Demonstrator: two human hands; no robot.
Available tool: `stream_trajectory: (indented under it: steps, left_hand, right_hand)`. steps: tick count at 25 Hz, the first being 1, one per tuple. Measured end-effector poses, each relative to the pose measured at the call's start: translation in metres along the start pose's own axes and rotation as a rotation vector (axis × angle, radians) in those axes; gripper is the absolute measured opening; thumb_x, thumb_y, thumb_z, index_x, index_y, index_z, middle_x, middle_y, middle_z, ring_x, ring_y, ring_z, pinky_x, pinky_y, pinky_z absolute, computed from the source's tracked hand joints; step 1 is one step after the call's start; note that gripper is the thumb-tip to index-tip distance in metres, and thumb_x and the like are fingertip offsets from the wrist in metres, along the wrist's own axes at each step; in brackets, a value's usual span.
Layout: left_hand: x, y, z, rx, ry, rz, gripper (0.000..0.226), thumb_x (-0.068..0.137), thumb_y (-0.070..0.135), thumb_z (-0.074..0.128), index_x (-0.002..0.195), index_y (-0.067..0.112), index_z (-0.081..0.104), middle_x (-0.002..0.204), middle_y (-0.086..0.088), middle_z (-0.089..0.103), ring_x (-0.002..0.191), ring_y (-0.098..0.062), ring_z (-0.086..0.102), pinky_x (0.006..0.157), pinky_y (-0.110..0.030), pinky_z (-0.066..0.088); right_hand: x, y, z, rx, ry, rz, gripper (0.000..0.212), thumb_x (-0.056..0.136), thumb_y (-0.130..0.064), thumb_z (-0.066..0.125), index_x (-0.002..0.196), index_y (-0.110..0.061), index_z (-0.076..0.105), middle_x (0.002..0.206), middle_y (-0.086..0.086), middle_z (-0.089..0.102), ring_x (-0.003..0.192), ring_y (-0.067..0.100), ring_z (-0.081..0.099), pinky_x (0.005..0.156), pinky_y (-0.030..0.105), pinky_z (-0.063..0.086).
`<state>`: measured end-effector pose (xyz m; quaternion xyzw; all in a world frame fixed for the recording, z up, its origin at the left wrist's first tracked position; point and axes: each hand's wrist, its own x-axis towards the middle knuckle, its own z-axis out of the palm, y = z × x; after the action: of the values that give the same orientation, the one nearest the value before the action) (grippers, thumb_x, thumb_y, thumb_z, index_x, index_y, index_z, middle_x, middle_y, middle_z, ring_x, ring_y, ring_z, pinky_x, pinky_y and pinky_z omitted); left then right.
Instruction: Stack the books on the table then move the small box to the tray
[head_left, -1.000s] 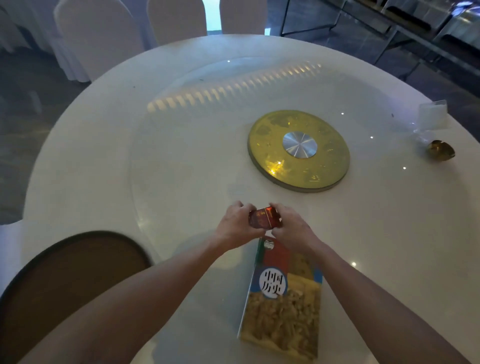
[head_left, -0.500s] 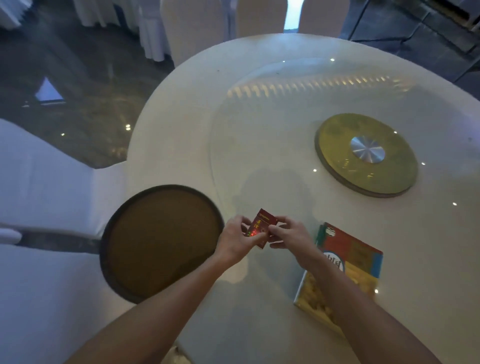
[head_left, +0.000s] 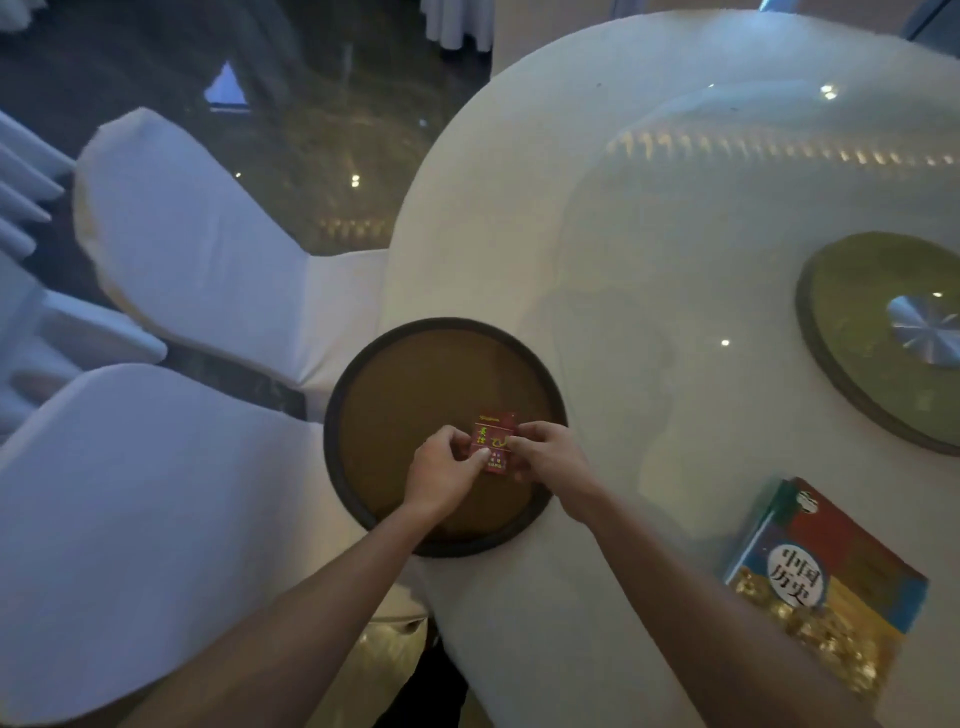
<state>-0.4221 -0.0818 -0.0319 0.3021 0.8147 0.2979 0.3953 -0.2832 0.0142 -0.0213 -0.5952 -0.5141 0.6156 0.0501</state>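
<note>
Box (head_left: 492, 441) carried from over the books (head_left: 826, 582) to above the tray (head_left: 337, 415), right of its centre. Pinched by left hand (head_left: 447, 470) and right hand (head_left: 545, 454). Only release remains.

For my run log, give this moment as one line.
phase: placing | small box held by left hand, right hand | over tray | books aside

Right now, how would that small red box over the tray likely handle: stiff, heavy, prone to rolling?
The small red box probably is light: fingertips of the left hand and right hand pinch it. Flat faces suggest it won't roll on the tray. Likely thin card, crushable.
</note>
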Motion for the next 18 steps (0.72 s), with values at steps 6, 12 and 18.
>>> stream_trajectory:
  steps: [6,12,18]
  left_hand:
    - [0.012,-0.031,-0.023,0.046,0.053,-0.059,0.018,0.092,0.027,0.070,0.106,0.015,0.070,0.099,0.002,0.071,0.089,-0.012,0.065,0.064,-0.019,0.048]
    - [0.016,-0.035,-0.017,0.077,0.030,-0.068,0.020,0.094,0.022,0.069,0.111,0.013,0.067,0.104,-0.002,0.071,0.088,-0.010,0.063,0.058,-0.011,0.041]
    - [0.017,-0.026,-0.020,0.164,0.076,0.003,0.042,0.090,0.031,0.071,0.127,0.017,0.056,0.118,-0.001,0.060,0.101,-0.013,0.059,0.075,-0.023,0.051]
  right_hand:
    - [0.005,-0.015,0.046,-0.158,-0.100,-0.044,0.037,0.100,-0.024,0.064,0.134,-0.011,0.063,0.112,0.000,0.073,0.102,0.011,0.072,0.088,0.031,0.061]
    - [0.004,-0.016,0.053,-0.187,-0.085,-0.023,0.033,0.100,-0.024,0.063,0.131,-0.012,0.064,0.106,-0.004,0.071,0.099,0.009,0.070,0.087,0.029,0.059]
    - [0.001,-0.008,0.045,-0.317,-0.030,-0.060,0.050,0.098,-0.028,0.064,0.145,-0.013,0.056,0.138,0.004,0.065,0.124,0.018,0.062,0.102,0.039,0.056]
